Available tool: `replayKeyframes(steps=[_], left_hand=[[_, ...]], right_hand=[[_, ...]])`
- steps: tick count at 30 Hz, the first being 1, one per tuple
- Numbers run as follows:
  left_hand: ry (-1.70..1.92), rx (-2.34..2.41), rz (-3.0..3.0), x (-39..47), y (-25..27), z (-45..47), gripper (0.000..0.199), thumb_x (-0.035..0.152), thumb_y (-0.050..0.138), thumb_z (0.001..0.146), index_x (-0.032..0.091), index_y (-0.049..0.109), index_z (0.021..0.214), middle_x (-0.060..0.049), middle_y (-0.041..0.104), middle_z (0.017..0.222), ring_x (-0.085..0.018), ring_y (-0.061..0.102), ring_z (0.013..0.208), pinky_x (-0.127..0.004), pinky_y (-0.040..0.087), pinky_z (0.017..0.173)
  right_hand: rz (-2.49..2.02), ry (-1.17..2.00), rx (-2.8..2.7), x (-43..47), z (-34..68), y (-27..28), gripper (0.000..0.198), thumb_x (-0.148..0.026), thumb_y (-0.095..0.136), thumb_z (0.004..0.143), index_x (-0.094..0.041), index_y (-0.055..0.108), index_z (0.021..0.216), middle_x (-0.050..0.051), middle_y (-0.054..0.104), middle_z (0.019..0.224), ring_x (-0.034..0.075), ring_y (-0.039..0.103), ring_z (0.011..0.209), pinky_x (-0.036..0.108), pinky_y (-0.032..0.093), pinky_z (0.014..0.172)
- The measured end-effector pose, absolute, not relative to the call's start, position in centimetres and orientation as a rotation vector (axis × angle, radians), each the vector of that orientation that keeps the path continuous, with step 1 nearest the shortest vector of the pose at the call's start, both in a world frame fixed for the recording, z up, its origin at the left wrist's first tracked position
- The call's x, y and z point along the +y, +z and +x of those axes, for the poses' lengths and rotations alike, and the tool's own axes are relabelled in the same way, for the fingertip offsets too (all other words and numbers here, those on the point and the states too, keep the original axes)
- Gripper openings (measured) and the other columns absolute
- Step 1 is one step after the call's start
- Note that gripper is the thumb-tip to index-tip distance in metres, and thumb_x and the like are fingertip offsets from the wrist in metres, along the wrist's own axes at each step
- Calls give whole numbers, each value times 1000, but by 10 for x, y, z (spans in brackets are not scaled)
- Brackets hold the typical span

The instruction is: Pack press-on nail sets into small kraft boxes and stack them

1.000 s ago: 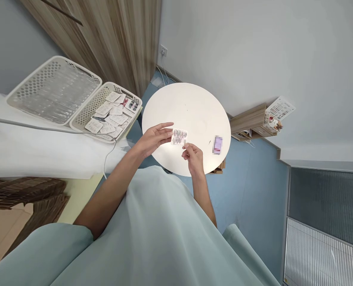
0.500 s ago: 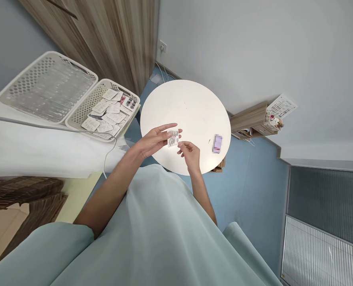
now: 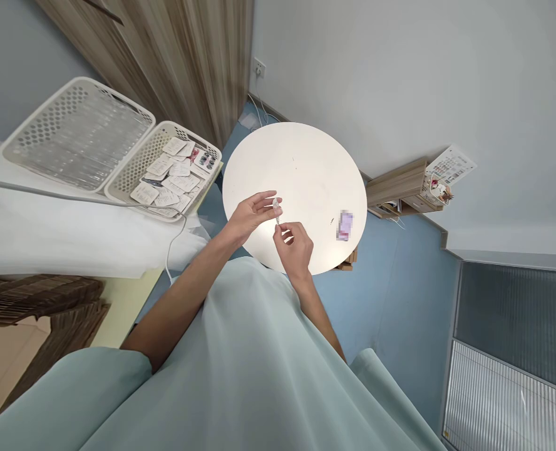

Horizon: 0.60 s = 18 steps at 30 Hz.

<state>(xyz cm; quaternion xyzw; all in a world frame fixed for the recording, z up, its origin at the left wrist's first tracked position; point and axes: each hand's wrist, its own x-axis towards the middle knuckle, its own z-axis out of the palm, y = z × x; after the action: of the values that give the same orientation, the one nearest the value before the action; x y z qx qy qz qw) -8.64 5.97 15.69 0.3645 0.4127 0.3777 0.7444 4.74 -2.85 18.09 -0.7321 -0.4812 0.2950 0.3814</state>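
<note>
The small pale card (image 3: 276, 213) is up in the air over the near half of the round white table (image 3: 306, 163), left of the middle of its near edge. From where I stand it is turned almost edge-on, so I can't make out its face.

The left hand (image 3: 250, 216) grips it between thumb and fingers, the fingers reaching past it on the far side. The right hand (image 3: 295, 250) comes in from the near edge, thumb and forefinger pinched at the card's lower end, the other fingers curled in.

On the tabletop, toward the right edge, lies a purple item (image 3: 344, 225), its details blurred out. A small dark mark (image 3: 332, 221) shows just left of it.

Off beyond the table's left edge, two white baskets stand side by side on a white cover (image 3: 62, 241). The right basket (image 3: 137, 153) holds a loose heap of printed cards (image 3: 179, 168); one with dark oval shapes (image 3: 207, 160) sits by its right corner. The left basket (image 3: 22, 141) is filled with clear plastic pieces (image 3: 83, 147). A grey cable (image 3: 71, 195) runs along in front of both.

Past the table's right edge, a wooden shelf (image 3: 395, 183) stands against the wall.
</note>
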Motion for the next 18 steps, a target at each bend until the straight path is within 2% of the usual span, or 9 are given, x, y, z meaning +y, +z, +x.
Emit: replayKeyframes(steps=[3, 7, 10, 15, 18], left_hand=[[841, 916, 822, 61, 157, -88, 74, 54, 97, 75, 23, 72, 138, -16, 74, 139, -33, 68, 134, -51, 53, 117], [867, 994, 852, 64, 157, -92, 70, 53, 95, 76, 21, 75, 135, -13, 78, 120, -32, 71, 122, -48, 57, 108], [882, 1022, 870, 66, 157, -93, 65, 51, 95, 75, 20, 78, 130, -11, 77, 109, -29, 72, 112, -46, 59, 102], [884, 1022, 862, 67, 159, -92, 64, 49, 96, 73, 21, 78, 128, -10, 78, 108, -29, 72, 111, -46, 59, 100], [896, 1025, 845, 65, 159, -89, 65, 50, 96, 73, 21, 77, 128, -13, 78, 119, -32, 71, 120, -48, 58, 105]], right_hand=[[-1854, 703, -1107, -25, 60, 178, 20, -45, 69, 95, -26, 69, 89, 2, 71, 96, 16, 65, 76, 29, 53, 69], [-1766, 961, -822, -19, 81, 180, 26, -48, 74, 91, -24, 69, 85, 0, 69, 83, 15, 67, 70, 29, 51, 64], [-1693, 1086, -734, -16, 87, 180, 29, -50, 77, 87, -22, 70, 83, 0, 68, 81, 14, 68, 67, 28, 48, 61], [-1677, 1100, -692, -16, 86, 177, 31, -51, 78, 85, -22, 70, 83, 1, 70, 86, 13, 68, 66, 27, 47, 59], [-1698, 1068, -681, -16, 86, 175, 30, -51, 78, 86, -22, 70, 84, 1, 70, 85, 13, 68, 66, 27, 48, 59]])
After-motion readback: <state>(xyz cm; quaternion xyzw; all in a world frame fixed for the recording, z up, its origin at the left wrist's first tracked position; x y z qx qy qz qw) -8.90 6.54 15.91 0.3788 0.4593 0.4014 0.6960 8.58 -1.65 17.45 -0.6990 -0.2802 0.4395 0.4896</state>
